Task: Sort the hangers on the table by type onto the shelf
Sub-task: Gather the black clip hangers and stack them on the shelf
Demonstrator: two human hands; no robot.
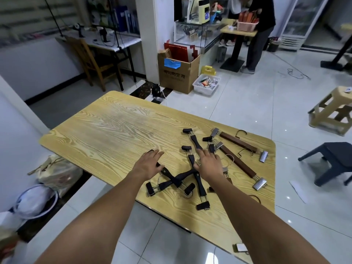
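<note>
Left hand spread | right hand spread | black hangers under both hands

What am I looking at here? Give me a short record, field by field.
table: light wood grain
black hangers: several, heaped crosswise
brown hangers: at least two, metal clips, right of the black ones
left hand: fingers straight, on the black hangers
right hand: fingers straight, over the black heap
shelf: not in view

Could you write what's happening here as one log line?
phase: reach | left hand: open, over black hangers | right hand: open, over same pile | brown hangers: beside pile, on table
</note>
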